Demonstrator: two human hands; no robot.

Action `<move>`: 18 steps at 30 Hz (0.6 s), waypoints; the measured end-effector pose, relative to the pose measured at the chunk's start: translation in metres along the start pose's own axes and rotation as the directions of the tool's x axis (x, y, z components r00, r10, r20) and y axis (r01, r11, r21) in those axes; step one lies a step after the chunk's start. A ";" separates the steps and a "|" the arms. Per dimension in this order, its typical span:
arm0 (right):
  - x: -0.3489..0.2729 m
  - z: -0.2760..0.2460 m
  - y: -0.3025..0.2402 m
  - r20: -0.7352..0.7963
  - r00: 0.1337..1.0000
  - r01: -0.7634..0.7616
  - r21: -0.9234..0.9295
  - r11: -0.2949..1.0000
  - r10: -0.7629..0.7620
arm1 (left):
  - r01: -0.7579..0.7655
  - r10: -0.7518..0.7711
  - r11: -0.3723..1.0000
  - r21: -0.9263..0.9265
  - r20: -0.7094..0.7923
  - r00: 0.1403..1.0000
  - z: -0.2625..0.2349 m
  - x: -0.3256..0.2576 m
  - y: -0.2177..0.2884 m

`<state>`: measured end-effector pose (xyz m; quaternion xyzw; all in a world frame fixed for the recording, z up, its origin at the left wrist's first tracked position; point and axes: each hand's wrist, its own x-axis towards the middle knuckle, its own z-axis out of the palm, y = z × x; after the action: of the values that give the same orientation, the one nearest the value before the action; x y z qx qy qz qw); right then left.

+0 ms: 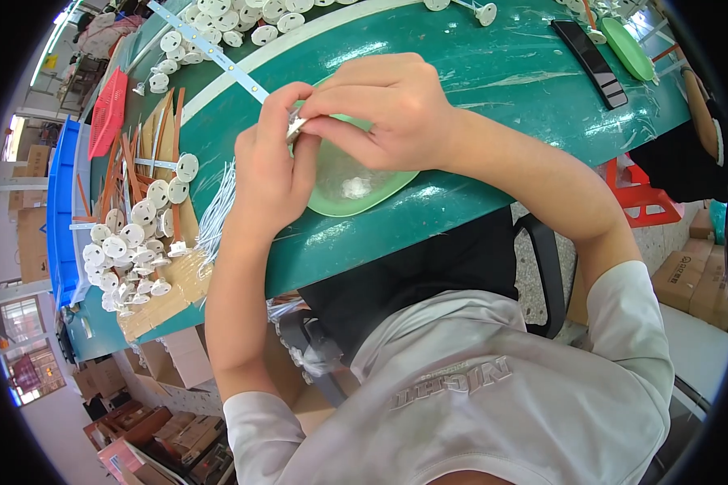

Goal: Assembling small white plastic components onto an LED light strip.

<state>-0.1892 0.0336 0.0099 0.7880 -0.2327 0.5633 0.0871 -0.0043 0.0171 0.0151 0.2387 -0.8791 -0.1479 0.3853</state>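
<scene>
Hands fill the middle of my view, close together: the left hand [273,174] and the right hand [392,113] both pinch a small whitish piece [294,127] between their fingertips, beside the left rim of a shallow, smooth green plate [332,207]. Fingers hide most of that piece, so I cannot tell its full shape. A flat, pale blue strip [218,58] dotted with small spots slants from the far left down to the left hand; I cannot tell whether it joins the piece.

Beneath lies the glossy green surface [477,194]. Near its left end I see round white discs [125,246] piled on brown cardboard [166,303], narrow brown strips [127,174] and a bundle of thin pale wires [217,212]. More white discs [218,16] crowd the far edge. Toward the far right corner rests a slim black phone [590,65].
</scene>
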 end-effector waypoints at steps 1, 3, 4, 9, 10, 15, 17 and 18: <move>0.000 0.001 0.000 -0.020 1.000 -0.015 -0.004 1.000 0.015 | 0.003 -0.003 1.000 -0.001 -0.001 1.000 0.000 0.000 -0.001; -0.005 0.003 0.000 -0.026 0.999 -0.030 -0.002 1.000 0.030 | -0.021 0.021 0.999 0.036 0.010 1.000 0.001 0.001 -0.002; -0.005 0.003 0.002 -0.035 0.998 -0.043 -0.004 0.999 0.042 | -0.020 0.020 0.999 0.036 0.008 1.000 0.001 0.003 -0.003; 0.007 -0.002 0.001 0.034 0.987 -0.156 -0.037 0.987 0.157 | 0.097 -0.080 0.988 0.119 -0.142 0.987 -0.007 0.008 -0.007; 0.006 -0.003 0.004 0.095 0.969 -0.223 -0.066 0.973 0.229 | 0.141 -0.119 0.984 0.107 -0.191 0.974 -0.007 0.007 -0.013; -0.010 0.004 0.014 0.626 0.741 -0.183 -0.161 0.970 0.243 | 0.209 -0.196 0.977 0.035 -0.227 0.954 0.000 0.005 -0.029; -0.010 0.005 0.009 0.640 0.732 -0.159 -0.170 0.972 0.232 | 0.182 -0.171 0.982 0.052 -0.165 0.971 0.002 0.002 -0.027; -0.008 0.004 0.006 0.637 0.736 -0.152 -0.172 0.973 0.227 | 0.146 -0.136 0.988 0.051 -0.162 0.977 0.003 0.002 -0.026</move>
<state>-0.1907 0.0287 0.0005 0.9009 -0.3575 0.2456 -0.0148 -0.0002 -0.0060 0.0028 0.3233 -0.8309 -0.1277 0.4345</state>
